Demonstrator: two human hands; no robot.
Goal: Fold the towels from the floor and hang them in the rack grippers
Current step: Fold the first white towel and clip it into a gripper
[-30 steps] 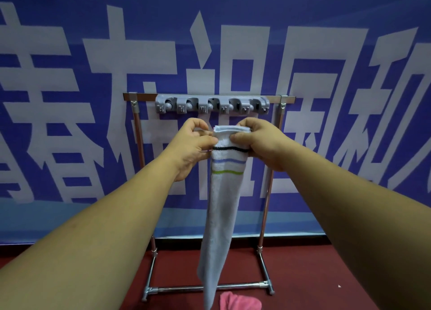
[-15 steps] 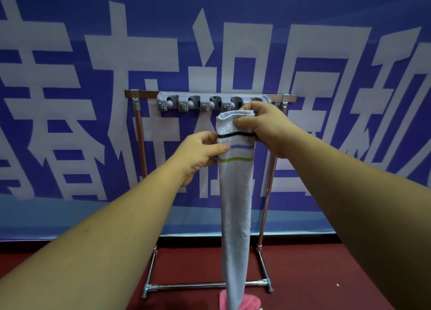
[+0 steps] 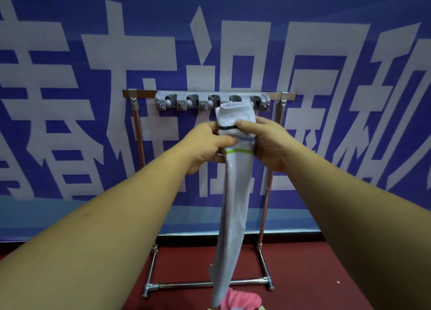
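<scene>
A white towel [image 3: 234, 193] with black, blue and green stripes, folded into a long narrow strip, hangs down in front of the rack. My left hand [image 3: 207, 144] and my right hand [image 3: 265, 144] both grip it near its top, one on each side. The towel's rolled top end sits just below the grey gripper strip [image 3: 211, 100], in front of the fourth gripper from the left. The strip is mounted on the top bar of a metal stand [image 3: 137, 132]. A pink towel [image 3: 240, 300] lies on the floor behind the white towel's lower end.
A blue banner [image 3: 70, 99] with large white characters covers the wall behind the stand. The floor [image 3: 314, 274] is dark red. The stand's base bar [image 3: 186, 285] runs along the floor near the pink towel.
My left hand has come back up onto the towel beside my right hand. The towel's top end now stands out further above both hands, just under the grippers.
</scene>
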